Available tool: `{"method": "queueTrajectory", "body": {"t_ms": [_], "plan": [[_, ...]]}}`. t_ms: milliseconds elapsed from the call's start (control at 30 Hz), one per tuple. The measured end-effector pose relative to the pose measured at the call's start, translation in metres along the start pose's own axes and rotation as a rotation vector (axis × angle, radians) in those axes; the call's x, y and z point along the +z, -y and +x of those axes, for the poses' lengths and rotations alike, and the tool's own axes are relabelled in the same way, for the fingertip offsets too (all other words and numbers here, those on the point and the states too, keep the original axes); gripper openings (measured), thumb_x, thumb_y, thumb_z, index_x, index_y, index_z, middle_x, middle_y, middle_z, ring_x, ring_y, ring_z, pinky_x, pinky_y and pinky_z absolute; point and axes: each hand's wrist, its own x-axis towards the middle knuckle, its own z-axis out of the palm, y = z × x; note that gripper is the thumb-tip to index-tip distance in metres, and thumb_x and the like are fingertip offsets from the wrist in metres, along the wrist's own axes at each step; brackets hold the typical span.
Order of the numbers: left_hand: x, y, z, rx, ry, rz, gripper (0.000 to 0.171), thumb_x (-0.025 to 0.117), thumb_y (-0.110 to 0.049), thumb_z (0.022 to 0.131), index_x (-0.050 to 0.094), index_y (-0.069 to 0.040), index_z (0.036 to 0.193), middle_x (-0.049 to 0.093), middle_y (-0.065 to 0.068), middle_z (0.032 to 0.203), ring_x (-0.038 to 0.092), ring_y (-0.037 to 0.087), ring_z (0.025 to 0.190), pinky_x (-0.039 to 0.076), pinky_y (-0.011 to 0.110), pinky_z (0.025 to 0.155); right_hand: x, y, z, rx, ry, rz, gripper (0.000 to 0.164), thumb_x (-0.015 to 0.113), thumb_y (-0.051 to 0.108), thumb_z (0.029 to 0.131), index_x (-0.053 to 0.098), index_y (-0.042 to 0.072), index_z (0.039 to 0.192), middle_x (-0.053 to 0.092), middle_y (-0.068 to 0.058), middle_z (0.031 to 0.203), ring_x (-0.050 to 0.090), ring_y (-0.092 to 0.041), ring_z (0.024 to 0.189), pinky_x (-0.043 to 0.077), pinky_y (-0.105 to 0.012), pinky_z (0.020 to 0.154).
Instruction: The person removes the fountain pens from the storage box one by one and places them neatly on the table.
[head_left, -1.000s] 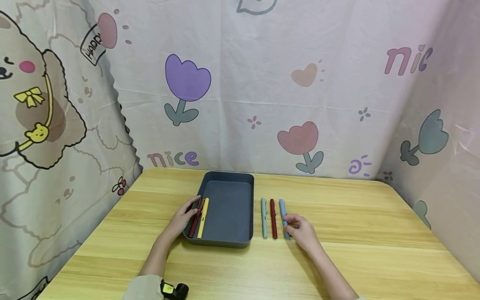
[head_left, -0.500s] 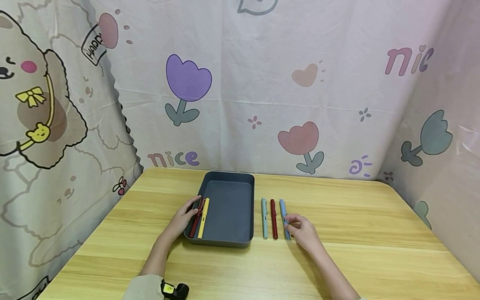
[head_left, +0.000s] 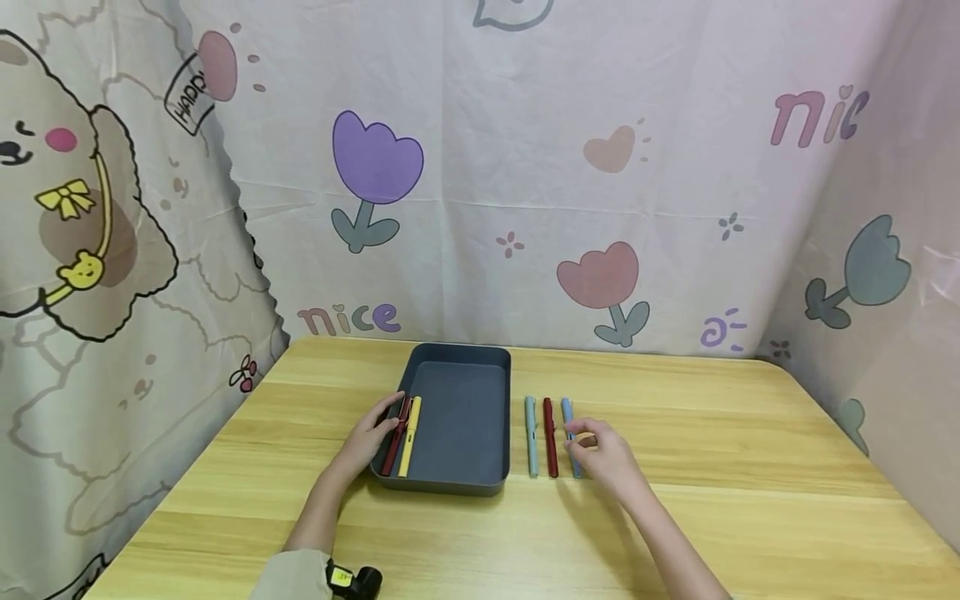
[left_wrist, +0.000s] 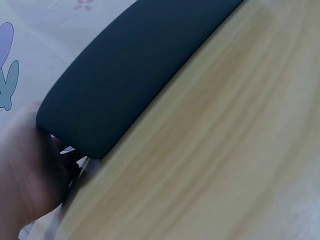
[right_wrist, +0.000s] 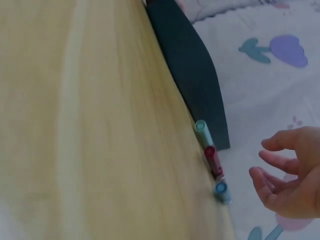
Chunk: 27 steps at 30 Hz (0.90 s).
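The slim light-blue pen [head_left: 567, 408] lay on the desk [head_left: 735, 467], the rightmost of three, its far end tipped slightly left. My right hand [head_left: 609, 460] was over it with fingers loosely bent and thumb apart from them, holding nothing; the right wrist view showed a gap between my fingertips and the pen. Just left of it lay a glossy dark-red pen [head_left: 551, 437], then a slim pale-teal pen [head_left: 531, 437], roughly parallel to each other.

Left of these, near the pale-teal one, sat a dark-grey rectangular tray [head_left: 468, 425] with rounded corners and low walls. Inside, along its left wall, a second dark-red pen [head_left: 395, 443] rested beside a yellow pen [head_left: 410, 437]. My left hand [head_left: 363, 440] gripped that wall, thumb over the rim by the second dark-red pen; I could not tell whether it touched it.

A black device [head_left: 356, 581] sat at my pale left sleeve [head_left: 292, 575]. Behind the desk hung whitish fabric [head_left: 487, 150] printed with tulips.
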Motion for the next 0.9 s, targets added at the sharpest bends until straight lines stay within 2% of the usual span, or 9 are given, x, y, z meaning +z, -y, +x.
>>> {"method": "queueTrajectory", "body": {"t_ms": [300, 500, 733, 900], "plan": [[0.001, 0.001, 0.002, -0.001, 0.004, -0.023, 0.045, 0.044, -0.007, 0.096, 0.036, -0.005, 0.141, 0.025, 0.021, 0.145, 0.022, 0.038, 0.131, 0.023, 0.053, 0.100, 0.017, 0.024, -0.002, -0.099, 0.055, 0.026, 0.020, 0.066, 0.002, 0.082, 0.065, 0.003, 0.102, 0.055, -0.011, 0.102, 0.056, -0.021, 0.083, 0.048, -0.028, 0.058], [0.001, 0.001, 0.001, -0.009, 0.004, -0.029, 0.045, 0.043, -0.007, 0.096, 0.035, -0.005, 0.141, 0.024, 0.022, 0.145, 0.023, 0.038, 0.130, 0.024, 0.053, 0.099, 0.035, 0.037, 0.001, -0.187, 0.131, 0.000, 0.021, 0.065, 0.005, 0.083, 0.065, 0.003, 0.103, 0.055, -0.012, 0.105, 0.055, -0.018, 0.080, 0.047, -0.027, 0.057], [0.001, 0.002, 0.001, 0.000, 0.005, -0.032, 0.045, 0.042, -0.006, 0.097, 0.035, -0.004, 0.141, 0.023, 0.022, 0.145, 0.023, 0.038, 0.130, 0.024, 0.053, 0.100, 0.058, 0.049, 0.006, -0.236, 0.223, -0.009, 0.024, 0.064, 0.013, 0.085, 0.064, 0.003, 0.107, 0.053, -0.010, 0.111, 0.054, -0.018, 0.083, 0.046, -0.029, 0.059], [0.001, 0.004, 0.002, 0.003, 0.005, -0.022, 0.045, 0.043, -0.007, 0.096, 0.036, -0.005, 0.141, 0.024, 0.023, 0.145, 0.023, 0.039, 0.130, 0.024, 0.053, 0.100, 0.076, 0.057, 0.012, -0.249, 0.259, -0.013, 0.023, 0.063, 0.014, 0.086, 0.064, 0.004, 0.107, 0.053, -0.009, 0.107, 0.054, -0.018, 0.081, 0.047, -0.028, 0.061]]}}
